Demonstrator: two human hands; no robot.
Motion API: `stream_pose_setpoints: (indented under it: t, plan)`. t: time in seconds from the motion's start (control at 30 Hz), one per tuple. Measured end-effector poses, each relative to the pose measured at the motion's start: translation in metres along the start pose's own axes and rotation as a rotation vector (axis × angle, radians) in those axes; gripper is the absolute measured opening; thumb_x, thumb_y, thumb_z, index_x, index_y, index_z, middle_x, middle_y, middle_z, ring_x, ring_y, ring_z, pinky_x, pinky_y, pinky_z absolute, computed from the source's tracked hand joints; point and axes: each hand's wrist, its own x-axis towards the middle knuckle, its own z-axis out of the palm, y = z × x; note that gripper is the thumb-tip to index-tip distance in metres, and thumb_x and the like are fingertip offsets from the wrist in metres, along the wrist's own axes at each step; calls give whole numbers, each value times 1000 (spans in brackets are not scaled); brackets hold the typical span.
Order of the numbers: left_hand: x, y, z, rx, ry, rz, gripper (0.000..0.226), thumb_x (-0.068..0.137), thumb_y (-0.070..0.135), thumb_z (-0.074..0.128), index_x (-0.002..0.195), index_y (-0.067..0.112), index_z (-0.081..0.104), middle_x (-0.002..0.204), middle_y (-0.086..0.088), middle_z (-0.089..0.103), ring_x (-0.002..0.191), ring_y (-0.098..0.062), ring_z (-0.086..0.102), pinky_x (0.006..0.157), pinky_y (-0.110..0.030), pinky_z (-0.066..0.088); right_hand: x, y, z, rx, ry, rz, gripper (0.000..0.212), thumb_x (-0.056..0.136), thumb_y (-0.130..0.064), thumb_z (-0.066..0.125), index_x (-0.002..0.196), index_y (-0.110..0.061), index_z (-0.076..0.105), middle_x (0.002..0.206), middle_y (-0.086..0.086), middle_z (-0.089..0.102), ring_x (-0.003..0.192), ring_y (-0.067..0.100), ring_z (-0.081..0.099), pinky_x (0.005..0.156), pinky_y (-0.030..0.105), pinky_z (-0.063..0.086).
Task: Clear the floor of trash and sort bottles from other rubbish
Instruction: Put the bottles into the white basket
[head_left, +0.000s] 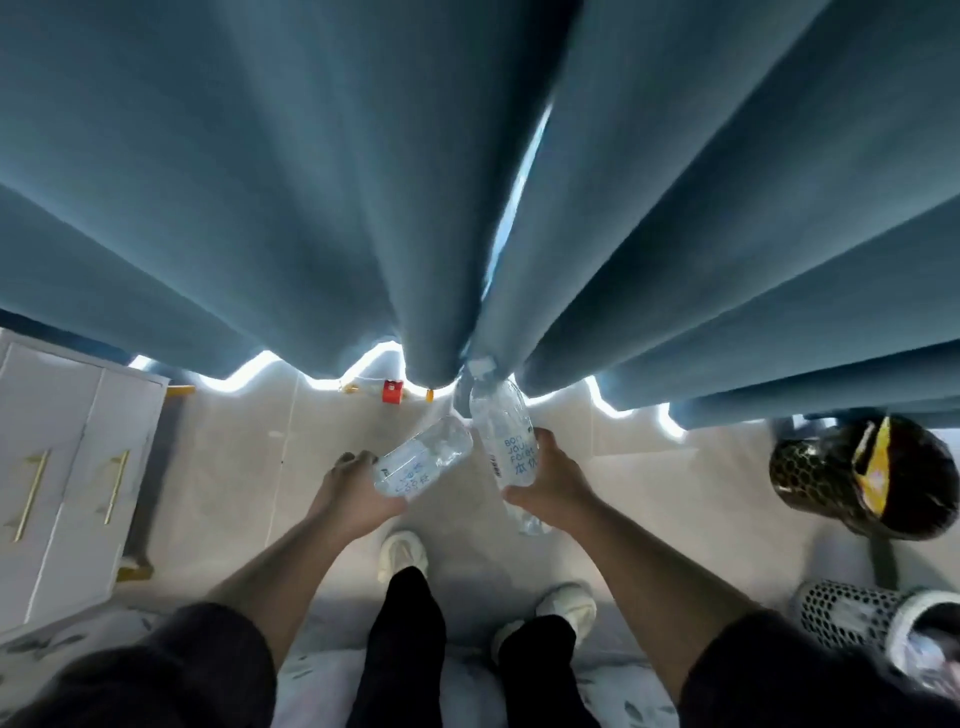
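My left hand (349, 493) grips a clear plastic bottle (423, 458) with blue print, tilted toward the right. A second clear bottle (503, 435) with blue lettering sits in my right hand (551, 483), its cap end pointing up at the curtain hem. The two bottles nearly touch at their upper ends, above the pale tiled floor (234, 467). On the floor by the curtain hem lies a small red and white piece of trash (390, 391).
Blue curtains (363, 182) hang ahead. A white cabinet (67, 467) with gold handles stands on the left. At right stand a black mesh bin (810, 467) holding a yellow wrapper and a white mesh bin (852, 618) with contents. My feet in pale shoes are below.
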Motion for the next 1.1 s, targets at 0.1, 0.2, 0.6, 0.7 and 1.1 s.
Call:
stream_pose_setpoints:
  t: [0.1,0.2,0.6,0.7,1.1]
  plan:
    - [-21,52,28,28,-27,51,54,65,32,76,112,12,59,104,-6,58,87,-19,58,61,-24,42,-28,55,-32,11,27,33,82,71,-25,80,136,-20,30,123,8,57,108,29,57,87,42,53]
    - [-46,107,60,137,-41,91,60,68,36,77,118,12,54,105,-4,53,88,-19,53,67,-25,42,-57,113,-64,121,88,98,81,69,-24,80,135,-19,32,121,8,58,107,28,58,85,41,54]
    - [-91,327,176,191,-53,303,56,64,37,78,110,12,57,107,-5,58,92,-22,60,70,-29,51,-118,301,-185,464,384,281,77,70,-19,79,133,-14,35,115,6,60,103,26,58,75,32,47]
    - [-89,370,201,201,-58,363,54,64,37,78,109,13,58,106,-4,59,87,-19,58,66,-24,43,-121,333,-203,527,451,330,73,70,-22,79,130,-15,38,109,4,60,92,22,55,72,29,42]
    - [-67,524,295,150,-224,402,49,66,35,77,108,22,55,103,2,60,86,-17,62,67,-29,53,-111,455,-273,878,540,543,59,74,-18,78,118,-18,40,104,3,58,98,26,61,86,44,54]
